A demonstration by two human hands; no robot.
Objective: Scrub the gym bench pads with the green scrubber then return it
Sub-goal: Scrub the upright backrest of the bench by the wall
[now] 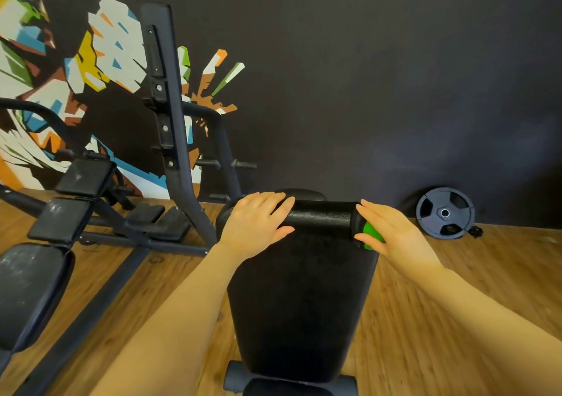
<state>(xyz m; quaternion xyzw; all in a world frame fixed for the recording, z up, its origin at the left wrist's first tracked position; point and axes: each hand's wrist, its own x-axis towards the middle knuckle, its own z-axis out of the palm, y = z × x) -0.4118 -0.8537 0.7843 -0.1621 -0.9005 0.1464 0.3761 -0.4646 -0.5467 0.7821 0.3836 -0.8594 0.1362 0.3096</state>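
Green sponge shows between the thumb and fingers of the right hand (395, 234): the green scrubber (372, 233) is pinched there, fingers lying fairly straight over its top and the thumb beneath it, most of it hidden behind the palm. It is pressed against the right end of the black roller pad (322, 218), at about 3 o'clock from the pad's middle. How firmly it bears on the vinyl cannot be told.

That roller pad lies with its long axis running 9 to 3 o'clock, crosswise at the far end of the bench back pad (301, 304), whose own length runs 6 to 12 o'clock away from the person. The left hand (258, 222) rests on the roller's left end, fingers together and nearly straight, draped over the top with the thumb low on the near side; it grips nothing and seems to steady the roller.

Judging by this, the scrubbing is under way at the roller's end, and the stroke most open to the scrubber runs toward 9 o'clock along the roller, up to the left hand.

Outward: a second bench (33, 286) at 9 o'clock, an upright rack post (170, 107) at 11 o'clock, and a weight plate (445, 212) leaning on the dark wall at 2 o'clock, on the wooden floor (441, 319).
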